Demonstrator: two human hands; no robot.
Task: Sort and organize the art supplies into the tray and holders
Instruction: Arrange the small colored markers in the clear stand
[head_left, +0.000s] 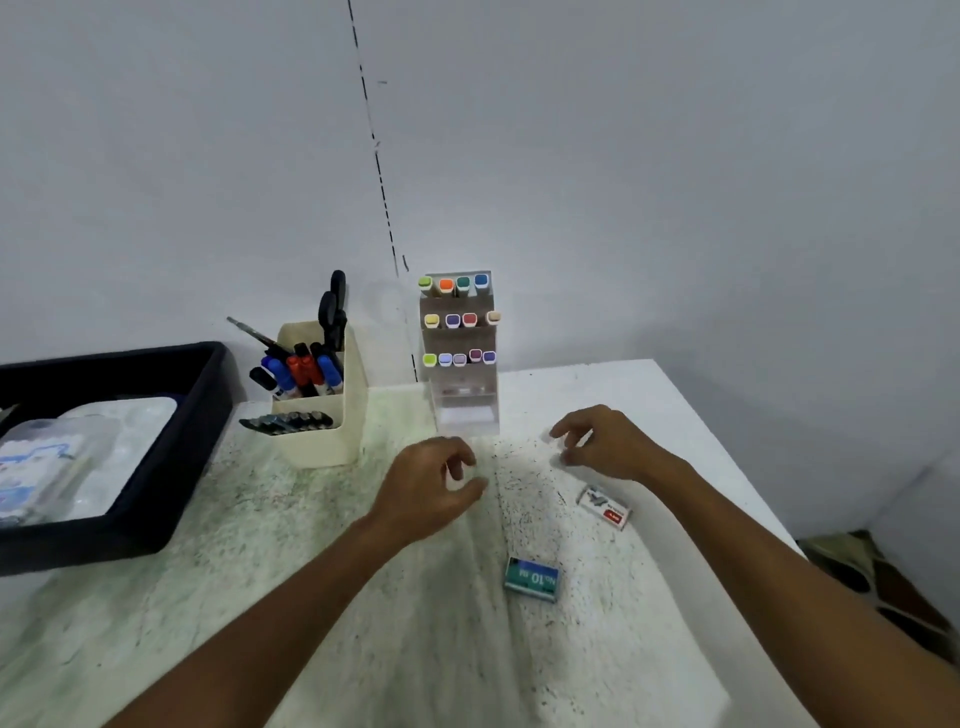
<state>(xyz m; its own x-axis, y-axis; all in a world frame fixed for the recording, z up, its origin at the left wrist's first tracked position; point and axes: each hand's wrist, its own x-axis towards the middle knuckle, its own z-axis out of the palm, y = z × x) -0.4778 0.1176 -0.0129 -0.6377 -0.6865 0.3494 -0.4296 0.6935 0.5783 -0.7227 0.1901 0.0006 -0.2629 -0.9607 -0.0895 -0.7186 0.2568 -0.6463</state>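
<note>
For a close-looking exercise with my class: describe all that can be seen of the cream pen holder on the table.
The cream pen holder is a matte plastic-looking box with rounded corners, upright on the speckled table, between the black tray and the clear marker rack. Its tall rear compartment holds blue, red and black markers, black-handled scissors and a thin brush leaning left. A lower front slot holds dark pencils pointing left. Neither hand touches it.

"No.10" is being shown in white print, upside down to the camera, on the small teal and white cardboard box (531, 580) lying on the speckled white table (311, 545). A red label is being displayed on the small white rectangular eraser (604, 506), but its lettering is too small to be read.
</note>
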